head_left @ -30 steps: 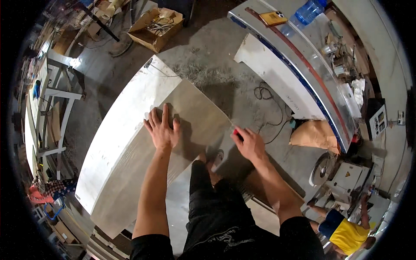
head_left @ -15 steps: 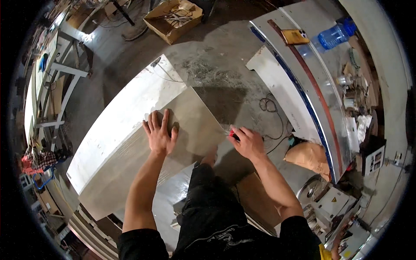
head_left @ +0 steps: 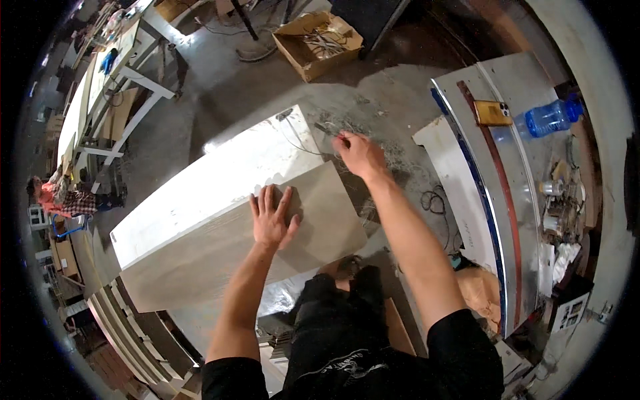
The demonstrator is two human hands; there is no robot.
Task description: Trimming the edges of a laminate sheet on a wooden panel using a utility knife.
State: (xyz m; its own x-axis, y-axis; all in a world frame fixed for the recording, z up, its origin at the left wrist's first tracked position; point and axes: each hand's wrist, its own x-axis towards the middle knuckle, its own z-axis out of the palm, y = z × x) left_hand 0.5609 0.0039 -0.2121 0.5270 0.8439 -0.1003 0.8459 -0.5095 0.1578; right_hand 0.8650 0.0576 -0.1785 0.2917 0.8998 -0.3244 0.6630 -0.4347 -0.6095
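A grey-beige panel (head_left: 200,267) lies over a long white board (head_left: 193,180), leaving a strip of the board uncovered along the far side. My left hand (head_left: 272,223) rests flat on the panel with its fingers spread. Beyond the panel's far right corner, my right hand (head_left: 360,153) is closed around a slim hand tool (head_left: 325,129). Its thin dark end points left, close to the white board's corner; the fingers cover most of its handle, and its exact kind is unclear. A thin dark cord (head_left: 297,133) lies on that end of the white board.
Shavings (head_left: 397,157) litter the floor beyond my right hand. A cardboard box (head_left: 310,63) of scraps stands farther back. On the right, a metal-topped bench (head_left: 480,87) carries a yellow-cased phone (head_left: 492,113) and a blue water bottle (head_left: 550,120). Stacked boards (head_left: 127,333) lie at lower left.
My right hand has moved from the panel's right edge up and away to its far corner, with the tool still in it. My left hand stays flat on the panel; the view has shifted.
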